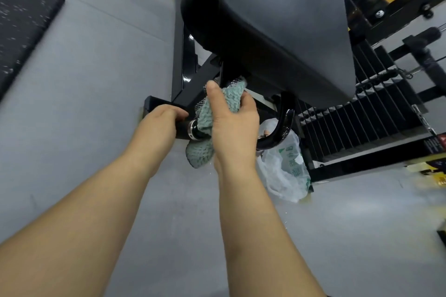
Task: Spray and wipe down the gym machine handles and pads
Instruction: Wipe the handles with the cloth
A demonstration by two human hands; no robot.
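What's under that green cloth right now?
A black handle with a chrome collar pokes out from the cloth, which the right hand grips around it. The wrapped stretch is hidden; the left hand holds the grip end.

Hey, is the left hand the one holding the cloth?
No, the right hand grips the green cloth, while the left hand holds the black handle.

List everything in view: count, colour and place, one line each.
seat pad: one, black, top centre
cloth: one, teal, over the handle
handle: one, black with chrome ring, below the pad
curved bar: one, glossy black, right of the cloth
plastic bag: one, white and green, floor under the bar
weight stack: one, black, right side
floor mat: one, speckled black, upper left
left hand: one, grips the handle end
right hand: one, grips the cloth
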